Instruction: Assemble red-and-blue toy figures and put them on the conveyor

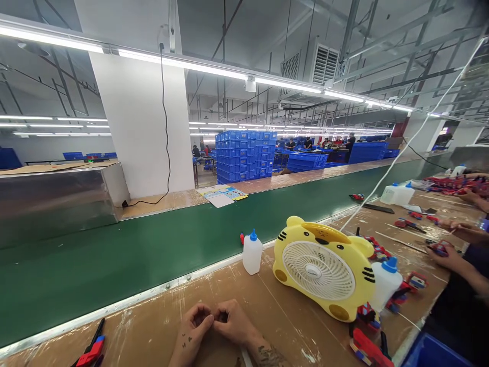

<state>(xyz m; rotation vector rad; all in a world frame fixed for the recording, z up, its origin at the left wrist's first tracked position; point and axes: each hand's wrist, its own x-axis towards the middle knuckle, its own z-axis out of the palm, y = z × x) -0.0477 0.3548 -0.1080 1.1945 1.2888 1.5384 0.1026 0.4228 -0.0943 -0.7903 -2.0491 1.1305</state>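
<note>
Both hands low center of frame, knuckles up, fingertips meeting. Left hand curled, thumb & index pinched together, small marks on its back. Right hand curled too, fingers tucked under, touching the left. Right forearm runs off toward bottom edge, tattoo showing near wrist.
</note>
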